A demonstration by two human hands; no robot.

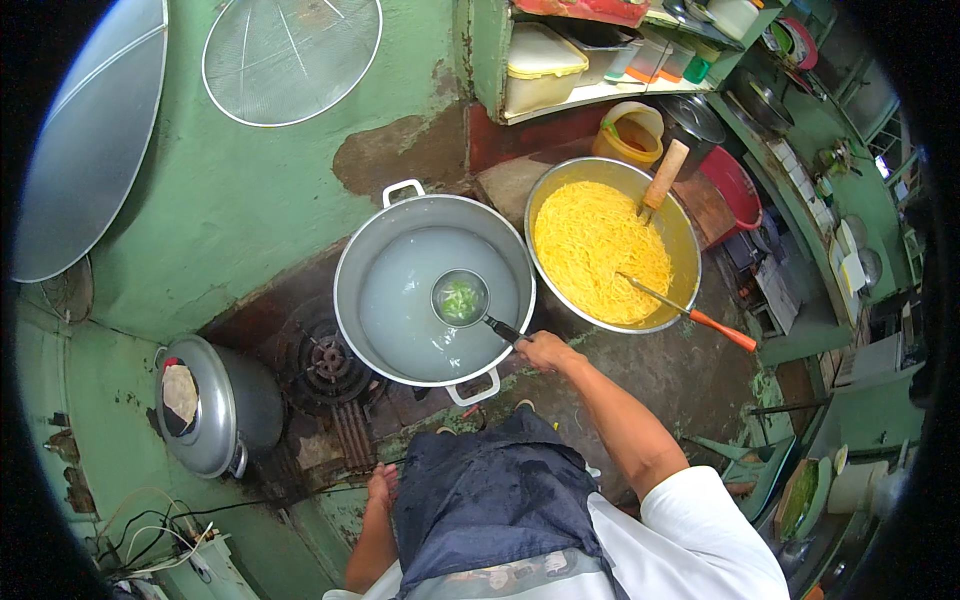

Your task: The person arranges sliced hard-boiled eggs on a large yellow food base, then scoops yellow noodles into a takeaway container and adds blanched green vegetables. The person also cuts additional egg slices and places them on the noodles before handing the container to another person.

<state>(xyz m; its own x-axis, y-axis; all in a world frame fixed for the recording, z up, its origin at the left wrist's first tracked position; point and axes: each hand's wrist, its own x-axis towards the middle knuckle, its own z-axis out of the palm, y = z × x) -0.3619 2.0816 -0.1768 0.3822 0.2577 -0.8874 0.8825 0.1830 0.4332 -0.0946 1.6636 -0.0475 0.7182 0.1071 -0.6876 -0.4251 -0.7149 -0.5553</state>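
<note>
My right hand (545, 350) is closed round the black handle of a round metal ladle (461, 298). Pale green chopped pieces lie in its bowl, which is over or in the cloudy liquid of a big two-handled aluminium pot (352, 330). Whether the ladle's bottom is a mesh I cannot tell. My left hand (382, 483) hangs low beside my dark apron (490, 500), near the stove's front edge. It holds nothing, and its fingers look loosely stretched. To the pot's right, a wide metal basin (683, 262) holds yellow noodles (605, 250).
A wooden-handled tool (664, 180) and an orange-handled utensil (722, 330) rest in the basin. Left of the pot are a gas burner (330, 355) and a lidded pot (240, 400). Behind the basin stands a yellow bucket (630, 133). A round mesh strainer (292, 60) hangs on the wall.
</note>
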